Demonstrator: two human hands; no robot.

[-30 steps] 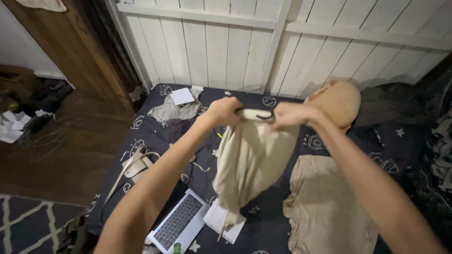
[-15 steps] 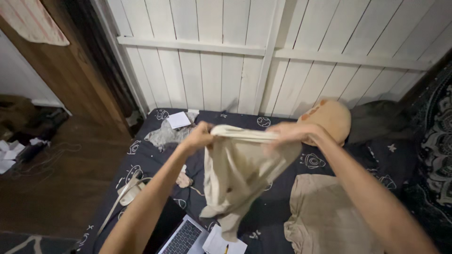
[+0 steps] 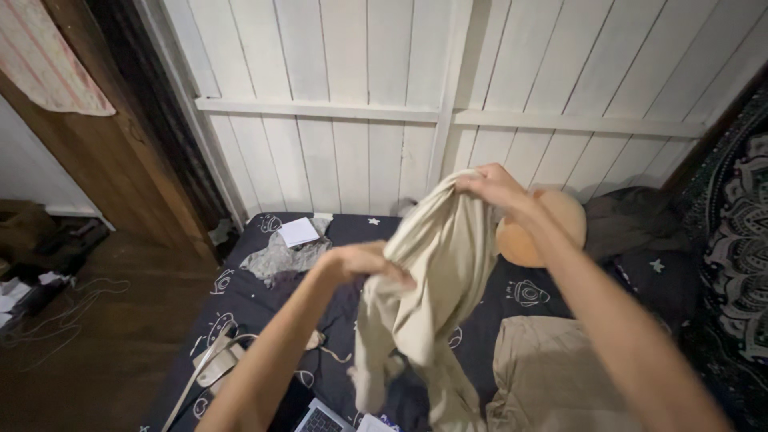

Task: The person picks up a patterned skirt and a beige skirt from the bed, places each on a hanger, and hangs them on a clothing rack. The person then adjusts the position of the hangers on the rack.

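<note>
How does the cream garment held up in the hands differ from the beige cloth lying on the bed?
The cream garment hangs in the air, bunched and twisted, while the beige cloth lies spread fairly flat on the dark patterned bedsheet. The garment is gripped by both the left hand and the right hand; the cloth is untouched. The garment looks paler, the cloth more tan. Both are plain, light fabric.

Domestic bedroom: mattress in dark patterned bedsheet (image 3: 256,300) against white plank wall (image 3: 360,80), orange pillow (image 3: 552,228), strewn clothing.
</note>
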